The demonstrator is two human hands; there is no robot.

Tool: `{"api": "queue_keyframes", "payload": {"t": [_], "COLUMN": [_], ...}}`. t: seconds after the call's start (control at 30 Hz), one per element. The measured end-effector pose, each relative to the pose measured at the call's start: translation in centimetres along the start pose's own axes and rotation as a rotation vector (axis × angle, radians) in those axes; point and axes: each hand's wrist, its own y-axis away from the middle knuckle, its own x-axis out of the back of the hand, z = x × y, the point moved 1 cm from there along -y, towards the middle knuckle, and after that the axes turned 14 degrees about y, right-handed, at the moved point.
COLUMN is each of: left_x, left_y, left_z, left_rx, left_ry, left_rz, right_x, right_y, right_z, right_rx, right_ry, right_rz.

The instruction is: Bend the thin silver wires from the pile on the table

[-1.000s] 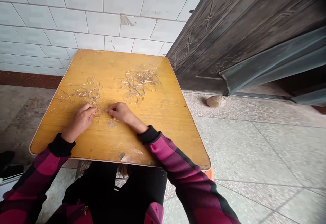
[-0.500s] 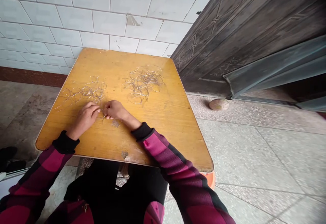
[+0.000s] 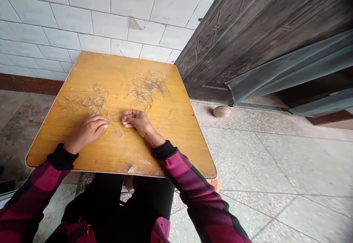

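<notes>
Two loose tangles of thin silvery wire lie on a yellow wooden tabletop (image 3: 168, 132). One tangle (image 3: 82, 103) is at the left and the other (image 3: 147, 88) is farther back, right of centre. My left hand (image 3: 88, 131) rests at the near edge of the left tangle, with its fingertips pinching a wire. My right hand (image 3: 136, 121) holds the other end of that thin wire (image 3: 116, 122), which runs almost straight between my hands. Both sleeves are magenta and black check with black cuffs.
White tiles (image 3: 82, 18) rise behind the table, above a dark red skirting. A dark embossed metal door (image 3: 261, 40) stands at the right. A worn ball (image 3: 221, 111) lies on the speckled stone floor (image 3: 275, 165). An orange object (image 3: 216, 185) shows under the near table corner.
My hands have drawn farther apart, and a wire now stretches between them. The camera view has shifted slightly, moving the table left in the picture.
</notes>
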Motion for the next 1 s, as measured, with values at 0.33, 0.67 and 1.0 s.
{"api": "queue_keyframes", "payload": {"t": [0.33, 0.67, 1.0], "left_x": [0.2, 2.4, 0.4], "left_y": [0.2, 0.6, -4.2], "left_z": [-0.4, -0.6, 5.3], "left_rx": [0.038, 0.140, 0.431], "left_ry": [-0.052, -0.052, 0.544], "left_rz": [0.007, 0.131, 0.077], "right_x": [2.3, 6.6, 3.6], "right_y": [0.1, 1.6, 3.6], "right_z": [-0.1, -3.1, -3.3], "right_rx": [0.065, 0.278, 0.206], "right_ry": [-0.019, 0.068, -0.066], "right_rz": [0.026, 0.171, -0.182]}}
